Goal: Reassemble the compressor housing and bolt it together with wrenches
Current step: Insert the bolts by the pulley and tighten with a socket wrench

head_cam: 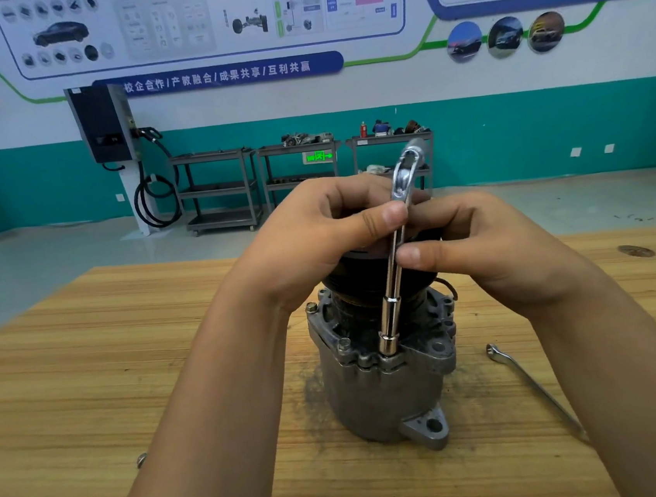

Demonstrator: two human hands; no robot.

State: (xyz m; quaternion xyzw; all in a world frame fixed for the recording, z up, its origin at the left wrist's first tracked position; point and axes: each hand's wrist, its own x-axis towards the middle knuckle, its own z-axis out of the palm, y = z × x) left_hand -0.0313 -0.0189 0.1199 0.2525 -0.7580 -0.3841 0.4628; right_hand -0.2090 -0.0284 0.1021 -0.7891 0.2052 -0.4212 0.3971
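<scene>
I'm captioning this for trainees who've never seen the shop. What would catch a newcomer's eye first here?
The grey compressor stands upright on the wooden table, a socket wrench seated on its near flange. The left hand and right hand both pinch the wrench's shaft above it. A spanner lies to the right.

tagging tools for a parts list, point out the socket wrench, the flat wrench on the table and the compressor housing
socket wrench [391, 282]: head view, on its bare shaft above the socket.
flat wrench [537, 390]: head view, mid-handle.
compressor housing [379, 401]: head view, grey lower body.
</scene>
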